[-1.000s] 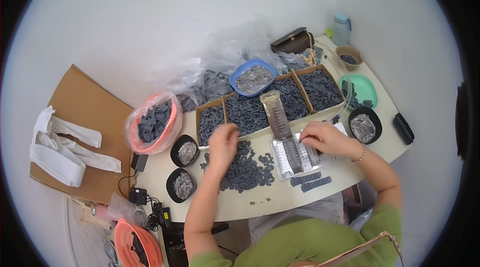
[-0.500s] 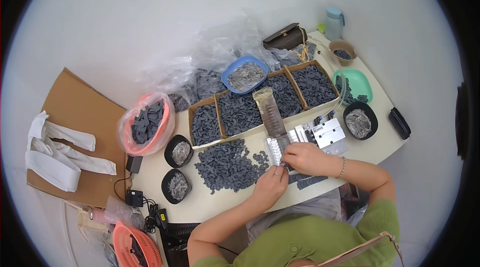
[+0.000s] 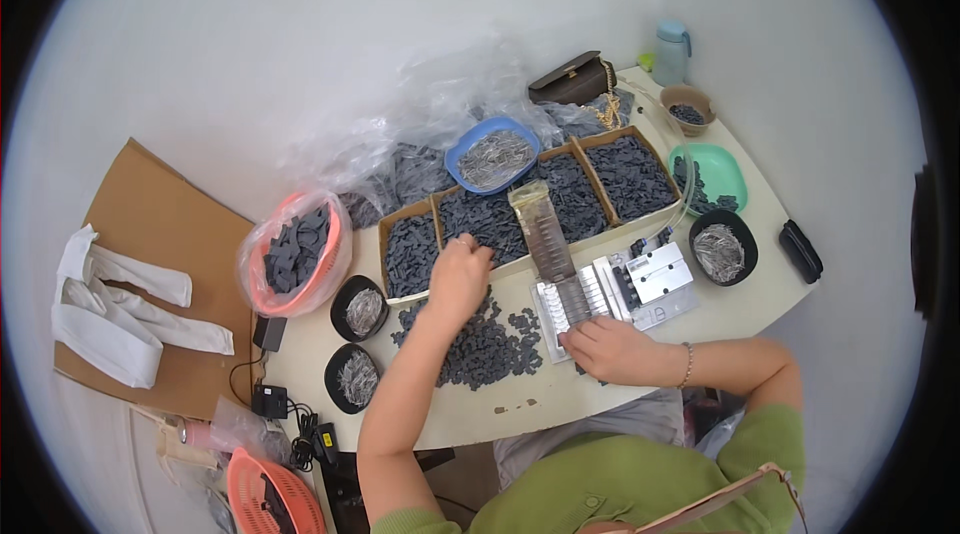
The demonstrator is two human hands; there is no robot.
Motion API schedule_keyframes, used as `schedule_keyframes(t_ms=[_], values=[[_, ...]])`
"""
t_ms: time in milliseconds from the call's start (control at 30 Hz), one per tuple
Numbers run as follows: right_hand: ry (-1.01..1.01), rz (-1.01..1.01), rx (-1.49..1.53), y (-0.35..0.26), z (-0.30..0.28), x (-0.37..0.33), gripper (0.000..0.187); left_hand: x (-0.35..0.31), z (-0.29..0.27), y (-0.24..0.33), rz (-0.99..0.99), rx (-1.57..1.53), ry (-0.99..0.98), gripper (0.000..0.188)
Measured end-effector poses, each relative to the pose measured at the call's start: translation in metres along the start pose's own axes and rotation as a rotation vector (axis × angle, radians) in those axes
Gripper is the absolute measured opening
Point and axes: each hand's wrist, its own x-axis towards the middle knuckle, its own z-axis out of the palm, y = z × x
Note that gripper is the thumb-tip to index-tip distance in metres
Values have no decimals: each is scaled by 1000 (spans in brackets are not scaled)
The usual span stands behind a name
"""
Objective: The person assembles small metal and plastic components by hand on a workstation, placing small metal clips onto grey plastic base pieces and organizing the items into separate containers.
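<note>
My left hand (image 3: 461, 282) reaches over the front wall of a divided cardboard box (image 3: 503, 272). Its bunched fingertips touch the small dark grey pieces (image 3: 478, 221) in a middle compartment; what they pinch, if anything, is hidden. At the front end of a metal fixture (image 3: 663, 274) with a ribbed row of slots, my right hand (image 3: 612, 350) lies with bent fingers close together. Whatever is under those fingers cannot be made out. A long clear ribbed tube-like strip (image 3: 546, 231) leans from the fixture across the box.
Loose dark pieces (image 3: 488, 346) are heaped before the box. Black bowls of metal pins (image 3: 364, 310) stand left, another black bowl (image 3: 722, 248) right. A blue tray (image 3: 491, 155) of pins sits behind; a green tray (image 3: 722, 177) and a black case (image 3: 799, 251) lie at right.
My left hand has left the fixture and moved up and left to the box. My right hand has shifted slightly down toward the table edge. Dark strips below the fixture no longer show.
</note>
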Motion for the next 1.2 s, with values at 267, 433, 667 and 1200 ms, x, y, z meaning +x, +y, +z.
schedule_keyframes(t_ms=[267, 433, 667, 1200], values=[[-150, 348, 199, 78, 3, 23, 17, 30, 7, -21, -46, 82, -387, 10], [-13, 450, 12, 141, 42, 49, 9, 33, 8, -24, 68, 268, -476, 10], [-119, 456, -98, 148, 49, 56, 6, 37, 5, -28, -35, -43, -38, 12], [4, 319, 475, 52, 6, 10, 11, -74, 34, 95, 343, -114, 35, 25]])
